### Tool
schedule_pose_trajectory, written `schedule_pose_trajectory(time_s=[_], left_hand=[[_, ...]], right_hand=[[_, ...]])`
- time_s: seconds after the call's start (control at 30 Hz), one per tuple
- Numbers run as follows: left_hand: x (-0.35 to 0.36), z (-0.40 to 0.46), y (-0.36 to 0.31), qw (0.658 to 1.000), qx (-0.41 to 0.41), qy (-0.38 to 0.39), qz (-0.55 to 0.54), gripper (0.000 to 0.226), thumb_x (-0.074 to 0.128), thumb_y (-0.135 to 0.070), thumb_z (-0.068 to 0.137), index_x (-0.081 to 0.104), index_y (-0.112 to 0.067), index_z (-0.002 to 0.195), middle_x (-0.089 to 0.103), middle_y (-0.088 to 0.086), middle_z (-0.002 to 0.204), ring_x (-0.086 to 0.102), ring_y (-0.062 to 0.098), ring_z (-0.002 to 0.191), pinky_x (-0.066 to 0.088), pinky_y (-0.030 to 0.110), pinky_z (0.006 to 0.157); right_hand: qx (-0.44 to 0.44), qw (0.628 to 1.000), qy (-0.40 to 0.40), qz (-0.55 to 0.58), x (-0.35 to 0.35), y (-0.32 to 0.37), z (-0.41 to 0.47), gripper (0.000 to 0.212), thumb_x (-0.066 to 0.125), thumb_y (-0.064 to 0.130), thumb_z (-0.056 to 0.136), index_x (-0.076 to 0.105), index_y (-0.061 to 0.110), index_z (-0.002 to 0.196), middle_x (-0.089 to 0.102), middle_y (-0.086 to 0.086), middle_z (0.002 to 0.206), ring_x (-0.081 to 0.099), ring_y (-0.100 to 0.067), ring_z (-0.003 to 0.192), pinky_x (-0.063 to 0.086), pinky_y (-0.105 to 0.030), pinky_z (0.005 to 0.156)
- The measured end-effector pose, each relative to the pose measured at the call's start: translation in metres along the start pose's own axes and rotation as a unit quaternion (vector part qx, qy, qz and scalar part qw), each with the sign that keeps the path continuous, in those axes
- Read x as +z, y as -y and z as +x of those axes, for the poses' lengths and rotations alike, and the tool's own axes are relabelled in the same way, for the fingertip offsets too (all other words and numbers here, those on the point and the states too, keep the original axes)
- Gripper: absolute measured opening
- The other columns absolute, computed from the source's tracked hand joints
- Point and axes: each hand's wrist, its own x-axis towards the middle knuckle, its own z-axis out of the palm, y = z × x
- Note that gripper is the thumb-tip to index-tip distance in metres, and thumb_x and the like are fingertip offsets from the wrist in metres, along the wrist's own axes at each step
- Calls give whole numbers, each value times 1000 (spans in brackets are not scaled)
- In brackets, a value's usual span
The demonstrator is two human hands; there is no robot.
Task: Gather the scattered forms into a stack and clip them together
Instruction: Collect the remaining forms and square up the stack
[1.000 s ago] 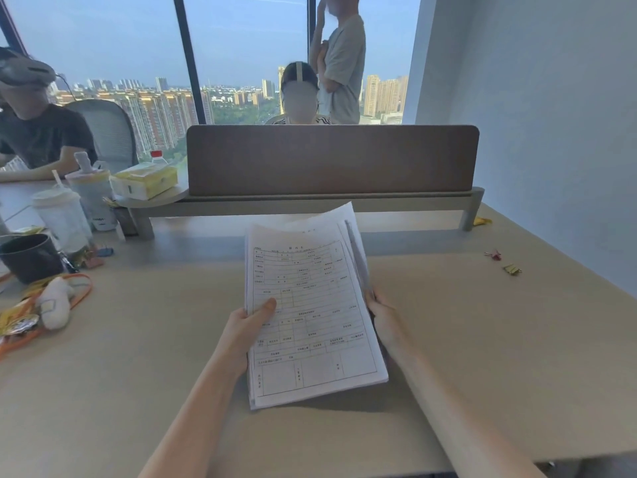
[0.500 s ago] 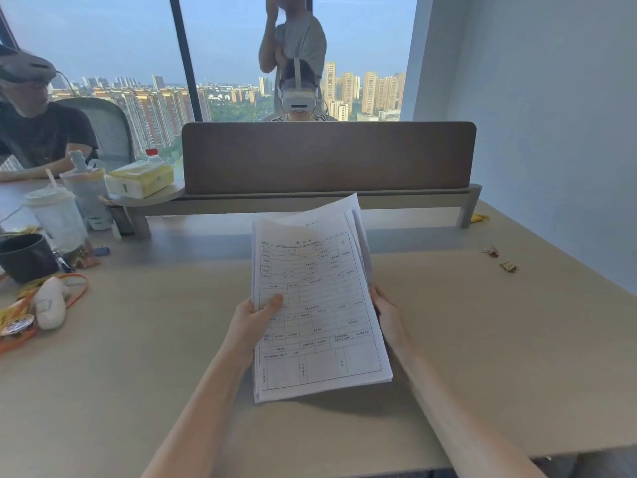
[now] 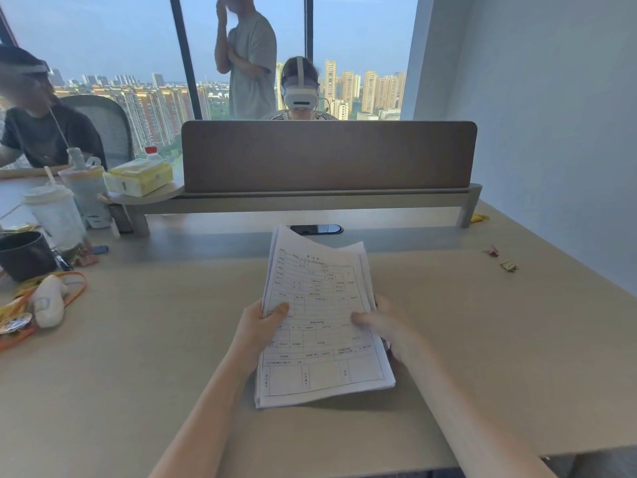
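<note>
Pale wood bench, wide, matte. At 10 o'clock: dark cup, lidded drink cup, orange lanyard around small white object. At 2 o'clock: two small binder clips, possibly pink and yellow, close together. Dark grommet at 12.
</note>
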Motion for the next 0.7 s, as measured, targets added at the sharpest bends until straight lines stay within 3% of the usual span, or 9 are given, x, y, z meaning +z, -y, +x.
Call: schedule_pose_trajectory(time_s=[0.1, 0.17, 0.33, 0.43, 0.47, 0.5, 0.57, 0.63, 0.7], left_hand=[[3, 0, 0, 1000, -7, 3, 14, 13, 62, -17, 99, 72, -11, 106, 79, 11, 101, 77, 30, 92, 63, 43, 81], [4, 0, -1, 1000, -8, 8, 21, 12, 62, -18, 99, 73, -14, 101, 79, 13, 101, 77, 31, 92, 63, 43, 82], [6, -3, -3, 1000, 14, 2, -2, 17, 64, -16, 98, 67, -16, 114, 77, 13, 112, 76, 30, 96, 63, 43, 82], [1, -3, -5, 997, 27, 7, -77, 59, 71, -13, 93, 40, -29, 140, 71, 7, 122, 74, 30, 104, 61, 49, 87], [-3, -2, -6, 994, 7, 11, -112, 75, 74, -13, 91, 30, -29, 149, 69, 10, 125, 73, 33, 107, 60, 51, 89], [-6, -2, -8, 989, -7, 25, -144, 76, 76, -13, 89, 32, -21, 151, 69, 15, 126, 72, 37, 108, 59, 54, 91], [-8, -6, -16, 985, -10, 63, -160, 53, 74, -14, 89, 55, -2, 137, 74, 21, 119, 73, 40, 105, 60, 55, 89], [-8, -10, -24, 990, 18, 48, -132, 31, 72, -14, 91, 70, -3, 119, 77, 20, 111, 75, 40, 102, 62, 53, 85], [-6, -12, -34, 992, 78, 12, -96, 23, 73, -16, 91, 74, -6, 112, 79, 16, 108, 76, 36, 99, 62, 53, 85]], right_hand=[[26, 1000, -5, -5, 0, -3, -2, 61, 69, 2, 90, 42, 18, 143, 64, -1, 118, 60, -28, 118, 50, -46, 101], [23, 1000, 2, 8, 0, -3, -4, 63, 64, 0, 93, 36, 23, 145, 61, 1, 113, 58, -28, 115, 49, -47, 102], [-61, 998, -9, 29, -4, -3, -8, 59, 67, 7, 91, 45, 26, 142, 66, -3, 131, 66, -26, 115, 54, -50, 100], [-121, 990, -11, 69, -8, -4, -9, 49, 68, 6, 93, 55, 24, 136, 74, -1, 120, 73, -22, 106, 60, -41, 90], [-134, 988, -7, 80, -9, -3, -10, 44, 67, 5, 94, 58, 23, 133, 76, -1, 116, 74, -22, 105, 61, -38, 86], [-143, 986, -2, 88, -9, -2, -12, 40, 66, 4, 94, 61, 23, 129, 77, -1, 114, 74, -23, 105, 61, -36, 85], [-165, 981, 15, 97, -10, 3, -18, 35, 65, 3, 95, 65, 25, 122, 78, 0, 112, 74, -24, 106, 61, -36, 85], [-193, 976, 18, 94, -10, 10, -24, 34, 64, 3, 95, 65, 23, 122, 77, -2, 116, 73, -25, 108, 59, -43, 90], [-222, 971, 14, 91, -11, 16, -28, 36, 63, 4, 96, 64, 19, 128, 75, -3, 121, 71, -25, 113, 56, -47, 96]])
